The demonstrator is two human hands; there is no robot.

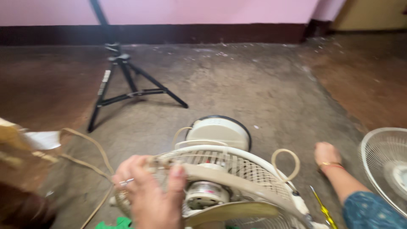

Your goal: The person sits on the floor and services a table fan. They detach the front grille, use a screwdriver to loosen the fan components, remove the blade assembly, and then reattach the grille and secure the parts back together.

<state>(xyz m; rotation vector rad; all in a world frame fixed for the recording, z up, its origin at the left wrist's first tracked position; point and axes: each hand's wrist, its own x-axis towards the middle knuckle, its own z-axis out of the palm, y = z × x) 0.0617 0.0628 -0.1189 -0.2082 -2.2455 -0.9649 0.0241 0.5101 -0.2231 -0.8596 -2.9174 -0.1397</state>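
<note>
The left hand (150,193) curls over the top edge of the fan (220,182), thumb pressed on the cream blade, fingers clamped on the rear grille; a ring shows on one finger. The fan lies on the floor (254,85), its round base (220,131) pointing away. The right hand (326,153) rests flat on the floor well to the fan's right, fingers loose and holding nothing, forearm in a blue sleeve. A yellow screwdriver (322,208) lies beside that arm, a loose grille (388,163) farther right, a tripod (127,85) beyond.
</note>
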